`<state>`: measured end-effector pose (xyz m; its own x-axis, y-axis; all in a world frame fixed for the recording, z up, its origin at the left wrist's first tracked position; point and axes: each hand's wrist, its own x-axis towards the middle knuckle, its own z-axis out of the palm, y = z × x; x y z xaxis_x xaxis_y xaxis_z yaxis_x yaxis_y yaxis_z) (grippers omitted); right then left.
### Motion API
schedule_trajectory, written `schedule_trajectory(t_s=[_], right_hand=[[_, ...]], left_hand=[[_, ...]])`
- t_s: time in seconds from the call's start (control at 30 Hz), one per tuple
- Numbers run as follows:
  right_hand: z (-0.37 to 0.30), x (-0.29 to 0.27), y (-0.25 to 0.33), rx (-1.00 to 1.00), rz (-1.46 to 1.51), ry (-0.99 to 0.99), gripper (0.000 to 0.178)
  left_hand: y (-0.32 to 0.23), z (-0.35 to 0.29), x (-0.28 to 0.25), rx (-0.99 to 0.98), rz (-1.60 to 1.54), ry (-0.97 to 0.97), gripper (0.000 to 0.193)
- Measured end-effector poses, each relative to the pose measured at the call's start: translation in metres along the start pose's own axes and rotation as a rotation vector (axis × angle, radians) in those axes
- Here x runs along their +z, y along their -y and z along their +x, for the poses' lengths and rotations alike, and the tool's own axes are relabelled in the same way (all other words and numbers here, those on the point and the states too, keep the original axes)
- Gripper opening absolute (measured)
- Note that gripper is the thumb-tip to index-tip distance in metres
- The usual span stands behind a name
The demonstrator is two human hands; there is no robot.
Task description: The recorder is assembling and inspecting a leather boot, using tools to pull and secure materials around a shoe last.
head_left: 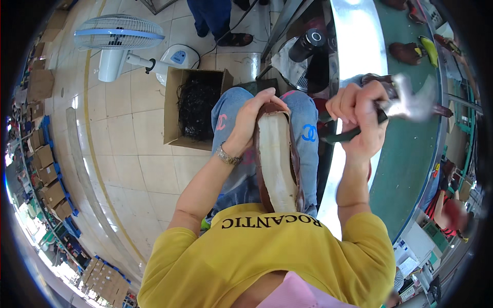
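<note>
Across my lap lies a brown shoe (276,154), its pale underside turned up and its brown upper standing around the edges. My left hand (251,118) is wrapped over its far end, fingers on top and bracelet on the wrist. Off to the right, my right hand (362,110) is raised beside the bench and closed around pincers (345,136) with dark handles. Their shiny metal head is smeared by motion, so the jaws cannot be made out. The pincers are apart from the shoe.
An open cardboard box (172,110) of black scraps stands left of my knees. Beyond it is a standing fan (119,31). A green belt (405,154) with brown shoes (405,53) runs along my right, behind a metal rail. A black cup (306,45) and another person's legs (210,20) are ahead.
</note>
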<state>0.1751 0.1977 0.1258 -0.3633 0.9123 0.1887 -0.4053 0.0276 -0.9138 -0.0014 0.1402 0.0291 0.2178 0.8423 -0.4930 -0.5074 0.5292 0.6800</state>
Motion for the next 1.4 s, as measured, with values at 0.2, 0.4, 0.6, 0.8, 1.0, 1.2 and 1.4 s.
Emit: schedule_trajectory(t_s=[0.2,0.4,0.6,0.8,1.0,1.2,1.4], right_hand=[[-0.045,-0.001,0.038,0.559,-0.581,0.012,0.042],[-0.065,-0.013,0.033,0.686,-0.671,0.190,0.043],[-0.033,0.028,0.043,0.018,-1.006,0.329,0.057],[-0.014,0.019,0.018,0.272,-1.550,0.733,0.060],[-0.037,0.004,0.071,0.337,-0.956,0.129,0.059],[-0.063,-0.047,0.077,0.563,-0.833,0.122,0.062],[-0.078,-0.070,0.072,0.811,-0.752,0.167,0.062]], left_hand=[[-0.006,-0.007,-0.010,0.138,-0.092,0.189,0.037],[-0.007,-0.009,-0.013,0.105,0.033,0.247,0.027],[-0.003,-0.013,-0.019,0.382,0.343,0.200,0.037],[0.024,-0.028,-0.008,0.598,0.463,-0.090,0.090],[0.043,-0.051,0.057,1.315,1.343,-0.086,0.032],[0.002,0.012,0.086,0.803,1.600,0.022,0.035],[-0.018,0.069,0.073,0.982,1.443,-0.199,0.028]])
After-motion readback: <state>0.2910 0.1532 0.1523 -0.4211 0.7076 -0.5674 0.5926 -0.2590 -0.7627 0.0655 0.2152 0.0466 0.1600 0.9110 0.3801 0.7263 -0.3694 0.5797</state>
